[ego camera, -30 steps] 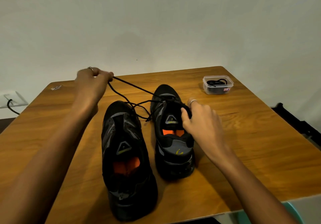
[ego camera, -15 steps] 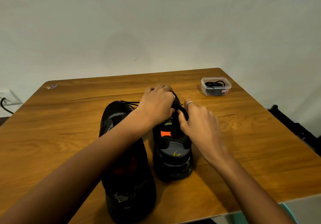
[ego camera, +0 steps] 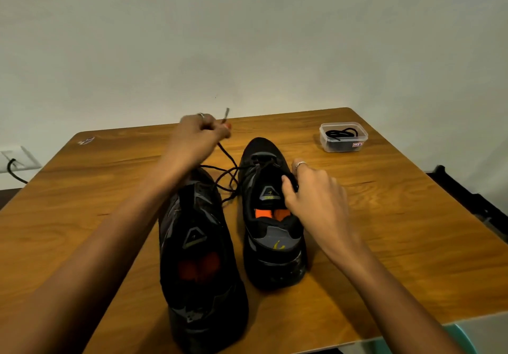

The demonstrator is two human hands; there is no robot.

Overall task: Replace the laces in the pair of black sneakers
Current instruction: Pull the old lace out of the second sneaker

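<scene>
Two black sneakers with orange insoles stand side by side on the wooden table (ego camera: 384, 230), heels toward me. My left hand (ego camera: 200, 136) is raised beyond the left sneaker (ego camera: 198, 249) and pinches a black lace (ego camera: 228, 161), whose tip sticks up past my fingers. The lace runs down to the eyelets of the right sneaker (ego camera: 270, 216), with slack looped between the shoes. My right hand (ego camera: 316, 197) grips the right sneaker's tongue and collar, thumb inside the opening.
A small clear plastic tub (ego camera: 343, 137) with coiled black laces inside sits at the table's far right. A wall socket with a black cable (ego camera: 12, 166) is at the left. A dark object (ego camera: 467, 197) lies beyond the right table edge.
My left hand left the right sneaker's eyelets and rose up and to the left, drawing the lace out. My right hand stayed on the sneaker's tongue.
</scene>
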